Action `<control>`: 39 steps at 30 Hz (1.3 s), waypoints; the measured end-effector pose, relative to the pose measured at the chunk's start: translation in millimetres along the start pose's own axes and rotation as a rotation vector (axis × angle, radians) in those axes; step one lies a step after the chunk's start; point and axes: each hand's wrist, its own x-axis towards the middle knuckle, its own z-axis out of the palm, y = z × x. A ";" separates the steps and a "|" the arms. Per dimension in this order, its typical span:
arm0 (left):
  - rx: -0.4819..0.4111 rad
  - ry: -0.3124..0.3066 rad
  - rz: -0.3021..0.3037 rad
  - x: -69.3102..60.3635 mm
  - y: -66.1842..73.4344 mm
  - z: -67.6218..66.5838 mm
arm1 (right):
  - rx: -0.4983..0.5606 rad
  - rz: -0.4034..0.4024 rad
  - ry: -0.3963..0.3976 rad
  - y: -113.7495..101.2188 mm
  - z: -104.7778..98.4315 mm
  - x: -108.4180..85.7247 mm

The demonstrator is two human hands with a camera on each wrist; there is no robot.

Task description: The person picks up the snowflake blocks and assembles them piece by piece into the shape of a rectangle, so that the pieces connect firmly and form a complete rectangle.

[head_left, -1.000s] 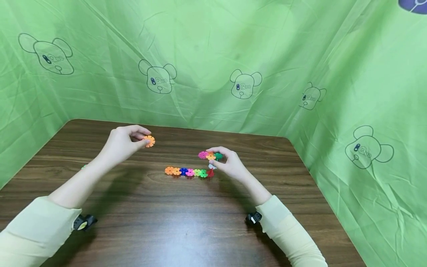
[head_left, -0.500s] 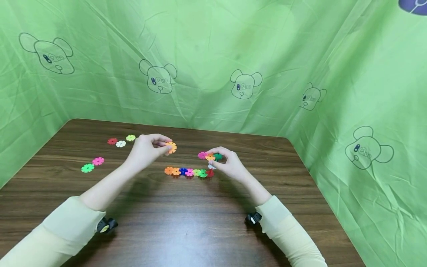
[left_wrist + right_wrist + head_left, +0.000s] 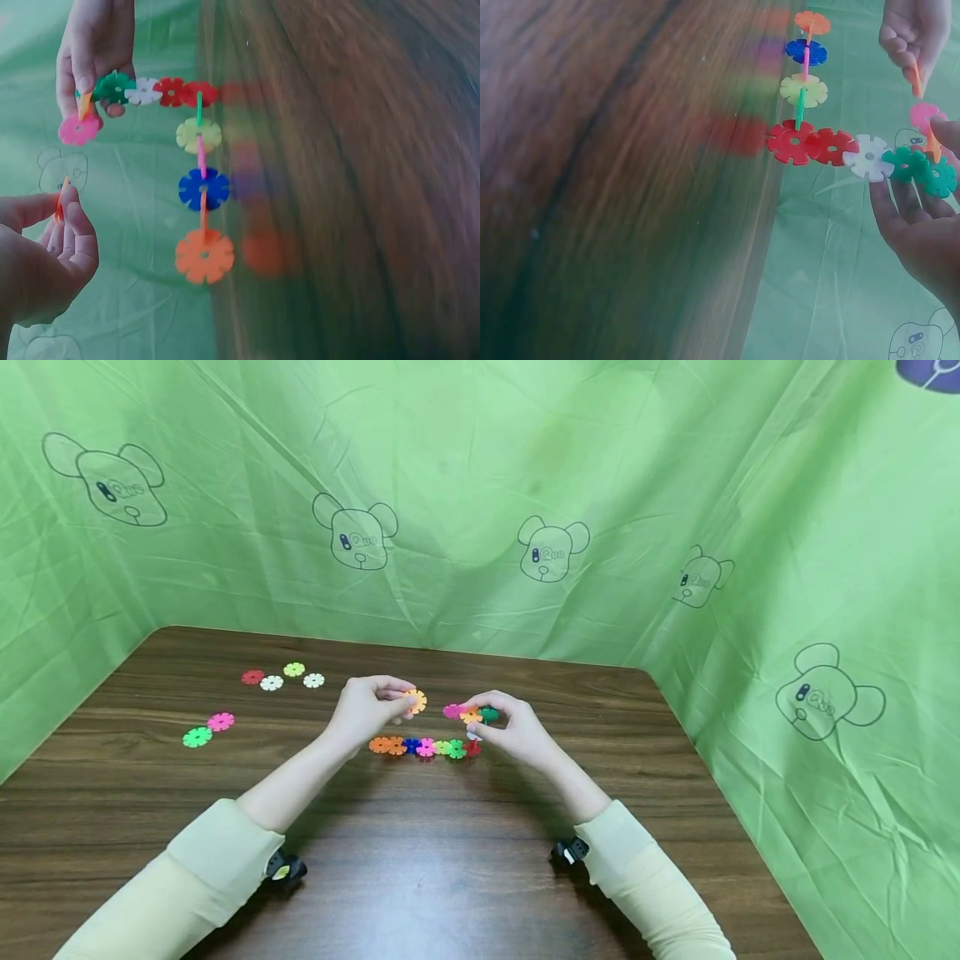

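Note:
My left hand (image 3: 360, 717) pinches an orange slotted snowflake disc (image 3: 417, 702) between thumb and fingers, edge-on in the left wrist view. To its right, my right hand (image 3: 517, 727) grips one end of a chain of interlocked snowflake discs. Near that hand's fingers are a pink disc (image 3: 78, 129), an orange one (image 3: 471, 716) and green ones (image 3: 907, 163). From there the chain runs through a white disc (image 3: 868, 157) and red ones (image 3: 792, 142), then turns past a blue disc (image 3: 204, 187) to an orange end disc (image 3: 205, 256). A gap separates the left hand's disc from the pink one.
Loose discs lie at the wooden table's (image 3: 420, 877) left: green (image 3: 197, 737), pink (image 3: 221, 722), red (image 3: 252, 677), yellow-green (image 3: 294, 669) and two white, one at the right end (image 3: 313, 680). A green curtain (image 3: 450, 468) surrounds the table's back and sides.
My left hand has moved rightward with the orange disc, closer to the chain's pink disc. Loose discs at the left, earlier hidden by that arm, are uncovered. My right hand has stayed nearly still.

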 end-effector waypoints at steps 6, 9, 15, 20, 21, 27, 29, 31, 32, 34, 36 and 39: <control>-0.072 -0.024 -0.048 1.4 -1.7 13.3 | -0.015 -0.018 0.002 -0.1 1.3 0.3; -0.084 -0.042 -0.048 1.0 -0.6 18.7 | -0.013 -0.018 0.001 -1.3 1.5 0.6; -0.131 -0.055 -0.073 0.6 0.5 25.8 | -0.006 -0.027 0.008 0.8 3.7 1.7; -0.161 -0.037 -0.094 -0.7 1.9 29.7 | -0.035 -0.011 0.054 19.2 12.0 5.6; -0.160 -0.030 -0.096 -1.2 2.2 30.5 | -0.044 -0.006 0.062 22.9 14.1 6.7; -0.162 -0.004 -0.106 -2.1 1.4 32.4 | -0.078 -0.016 0.085 28.2 22.3 11.1; -0.175 -0.002 -0.114 -2.4 0.9 32.6 | -0.091 -0.020 0.103 28.4 24.0 12.4; -0.188 -0.001 -0.120 -3.1 0.5 33.3 | -0.101 -0.014 0.129 28.7 25.7 13.7; -0.192 -0.002 -0.122 -3.5 0.6 33.9 | -0.100 -0.008 0.144 28.6 26.5 14.2; -0.199 -0.006 -0.123 -4.4 0.6 35.1 | -0.086 0.003 0.176 27.7 27.9 14.4; -0.206 -0.006 -0.124 -5.1 0.4 36.6 | -0.064 0.016 0.195 21.4 28.2 13.4; -0.215 0.000 -0.124 -5.6 -0.9 38.6 | -0.026 0.047 0.196 4.6 26.9 10.5</control>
